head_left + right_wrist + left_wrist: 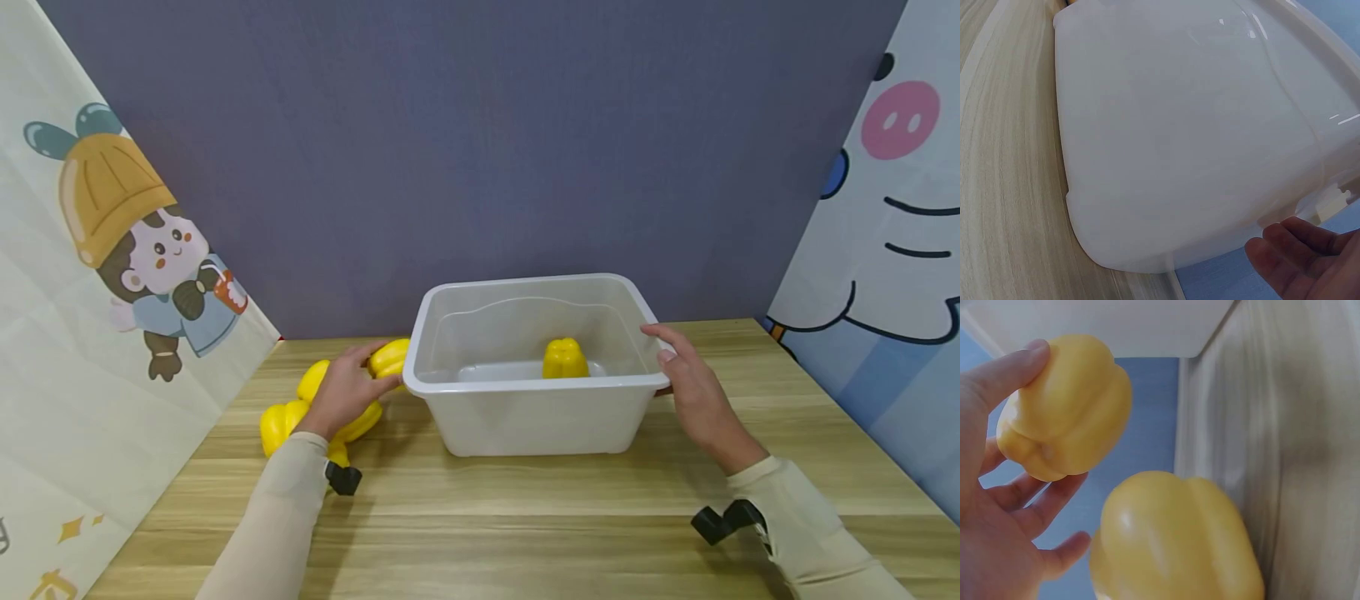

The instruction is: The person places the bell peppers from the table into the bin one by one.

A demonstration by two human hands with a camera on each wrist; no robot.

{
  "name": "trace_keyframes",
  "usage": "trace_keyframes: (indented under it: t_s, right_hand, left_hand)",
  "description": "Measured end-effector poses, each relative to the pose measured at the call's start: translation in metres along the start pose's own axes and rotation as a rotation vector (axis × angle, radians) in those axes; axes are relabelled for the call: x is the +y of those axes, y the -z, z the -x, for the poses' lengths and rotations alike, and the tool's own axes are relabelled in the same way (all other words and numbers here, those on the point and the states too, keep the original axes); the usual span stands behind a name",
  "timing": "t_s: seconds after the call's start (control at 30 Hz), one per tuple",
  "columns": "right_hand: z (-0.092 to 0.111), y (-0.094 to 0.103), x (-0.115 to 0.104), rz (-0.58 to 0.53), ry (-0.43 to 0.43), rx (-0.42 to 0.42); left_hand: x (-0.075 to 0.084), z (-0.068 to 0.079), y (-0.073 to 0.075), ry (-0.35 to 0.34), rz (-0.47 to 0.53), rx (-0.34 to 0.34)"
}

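My left hand (pixel 343 393) holds a yellow bell pepper (pixel 389 357) just left of the white plastic bin (pixel 536 421). In the left wrist view the thumb lies along the top of this bell pepper (pixel 1072 403), with fingers curled beneath it. Another yellow bell pepper (pixel 1175 540) is below the hand there. At the bin's right end my right hand (pixel 699 402) grips the rim, thumb on top and fingers underneath, partly hidden. One yellow bell pepper (pixel 565 359) sits inside the bin, towards the right.
Several more yellow bell peppers (pixel 279 427) lie on the wooden table (pixel 525 533) under and around my left forearm, which partly covers them. Behind the bin rises a grey-blue partition (pixel 480 150). Printed cloths with cartoon figures hang at both sides.
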State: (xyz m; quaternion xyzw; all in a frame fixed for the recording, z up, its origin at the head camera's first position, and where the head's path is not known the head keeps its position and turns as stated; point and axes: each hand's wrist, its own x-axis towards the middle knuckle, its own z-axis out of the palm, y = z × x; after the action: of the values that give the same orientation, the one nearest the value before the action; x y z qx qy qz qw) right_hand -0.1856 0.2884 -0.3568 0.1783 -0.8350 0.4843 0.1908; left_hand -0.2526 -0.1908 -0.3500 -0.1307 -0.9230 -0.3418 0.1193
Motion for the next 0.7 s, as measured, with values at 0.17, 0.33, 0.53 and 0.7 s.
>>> trace_keyframes:
  t_s: [0.17, 0.33, 0.53, 0.7]
  right_hand:
    - [0.0, 0.0, 0.0, 0.0, 0.002, 0.0]
    - [0.0, 0.001, 0.0, 0.012, -0.001, 0.003]
    - [0.001, 0.001, -0.001, 0.015, -0.004, 0.001]
    - [0.001, 0.0, -0.001, 0.015, -0.009, -0.002]
  left_hand:
    - [0.003, 0.001, 0.009, 0.029, 0.013, 0.004]
    - [0.004, 0.0, 0.014, 0.034, 0.032, 0.014]
    - [0.006, 0.0, 0.016, 0.025, 0.075, 0.025]
    - [0.007, -0.001, 0.016, 0.015, 0.095, 0.041]
